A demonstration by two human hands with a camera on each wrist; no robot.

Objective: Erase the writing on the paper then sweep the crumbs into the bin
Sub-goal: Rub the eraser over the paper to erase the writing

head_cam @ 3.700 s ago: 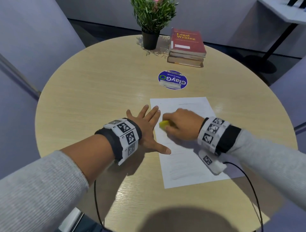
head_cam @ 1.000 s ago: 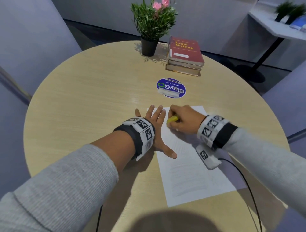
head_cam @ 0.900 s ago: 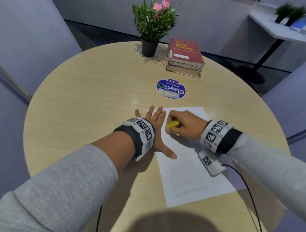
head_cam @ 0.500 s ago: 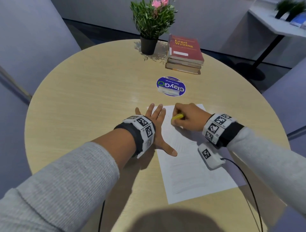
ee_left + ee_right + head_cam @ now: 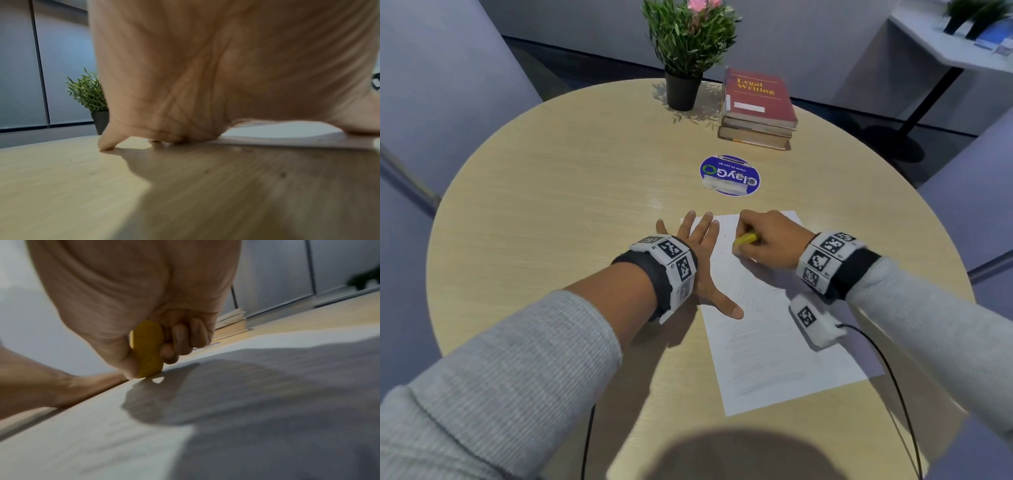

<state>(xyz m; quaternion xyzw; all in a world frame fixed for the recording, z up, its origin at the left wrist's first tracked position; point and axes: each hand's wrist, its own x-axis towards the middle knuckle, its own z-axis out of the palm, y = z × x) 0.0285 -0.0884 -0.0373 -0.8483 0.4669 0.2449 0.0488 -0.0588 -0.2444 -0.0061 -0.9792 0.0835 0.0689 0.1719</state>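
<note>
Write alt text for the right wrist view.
The right hand grips a yellow eraser, its lower end pressed on the white paper. The left hand's thumb lies along the sheet's edge; a stack of books sits behind.

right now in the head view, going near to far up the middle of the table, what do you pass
paper → right hand gripping the yellow eraser → round blue sticker → stack of books

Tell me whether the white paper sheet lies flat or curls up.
Flat: the white paper sheet lies spread on the round wooden table, its left edge pinned by the open left hand.
</note>
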